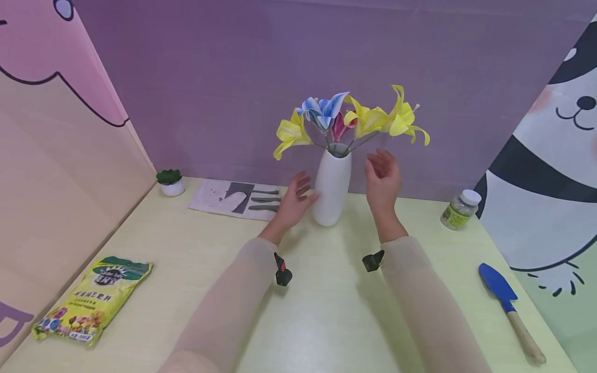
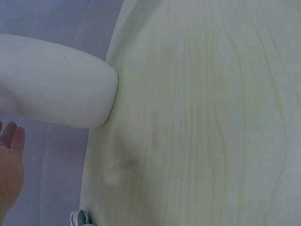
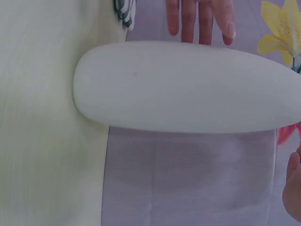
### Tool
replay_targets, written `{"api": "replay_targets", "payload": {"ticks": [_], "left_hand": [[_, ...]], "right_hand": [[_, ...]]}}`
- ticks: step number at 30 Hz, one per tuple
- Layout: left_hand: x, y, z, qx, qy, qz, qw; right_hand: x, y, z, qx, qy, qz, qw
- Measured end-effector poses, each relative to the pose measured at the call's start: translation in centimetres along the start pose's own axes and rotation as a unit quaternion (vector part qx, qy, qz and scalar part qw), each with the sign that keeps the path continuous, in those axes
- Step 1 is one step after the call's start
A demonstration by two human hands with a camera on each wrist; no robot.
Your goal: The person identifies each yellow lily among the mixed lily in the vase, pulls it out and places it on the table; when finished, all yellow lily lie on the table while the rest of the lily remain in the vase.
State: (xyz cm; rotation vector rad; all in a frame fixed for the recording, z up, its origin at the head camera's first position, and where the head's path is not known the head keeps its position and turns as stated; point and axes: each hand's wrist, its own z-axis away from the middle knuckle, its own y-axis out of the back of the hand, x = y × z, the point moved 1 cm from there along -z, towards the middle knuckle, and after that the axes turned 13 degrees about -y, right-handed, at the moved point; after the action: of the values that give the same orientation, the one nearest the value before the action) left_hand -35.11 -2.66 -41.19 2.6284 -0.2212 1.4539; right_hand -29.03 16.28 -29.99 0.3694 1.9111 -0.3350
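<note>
A tall white vase [image 1: 330, 191] stands upright with several artificial lilies in it: yellow lilies [image 1: 368, 122], a blue and white lily [image 1: 324, 110] and a pink one [image 1: 341, 124]. Just left of the vase is my left hand [image 1: 294, 203], its fingers extended; the right wrist view shows those fingers [image 3: 188, 19] close to the vase's side, and I cannot tell whether they touch it. On the other side, my right hand [image 1: 383, 178] is raised near the rim with loosely bent fingers, apart from the vase and holding nothing.
Behind my left hand lies a cloth [image 1: 210, 197] with several dark-handled tools [image 1: 265, 199]. A small potted succulent [image 1: 170, 182] stands farther left, above a yellow fertilizer bag [image 1: 95, 300]. To the right are a lidded jar [image 1: 460, 210] and a blue trowel [image 1: 510, 311]. A purple partition [image 1: 224, 93] closes the back.
</note>
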Motion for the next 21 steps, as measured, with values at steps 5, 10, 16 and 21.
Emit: {"api": "replay_targets", "payload": {"ticks": [5,10,16,21], "left_hand": [[0.3,-0.7,-0.3,-0.003,-0.007,0.015,0.9999],[0.4,-1.3,-0.6,-0.005,-0.006,0.019,0.9998],[0.0,-1.5,-0.6,-0.007,0.000,0.006,1.0000],[0.1,-1.7,-0.7,-0.008,-0.001,0.004,1.0000]], "right_hand": [[0.5,-1.1,-0.9,0.017,0.003,-0.043,0.999],[2.3,-1.8,-2.3,0.027,-0.002,-0.084,0.996],[2.9,-2.3,-2.8,0.043,0.008,-0.110,0.993],[2.6,-2.7,-2.8,0.048,0.002,-0.106,0.993]]}}
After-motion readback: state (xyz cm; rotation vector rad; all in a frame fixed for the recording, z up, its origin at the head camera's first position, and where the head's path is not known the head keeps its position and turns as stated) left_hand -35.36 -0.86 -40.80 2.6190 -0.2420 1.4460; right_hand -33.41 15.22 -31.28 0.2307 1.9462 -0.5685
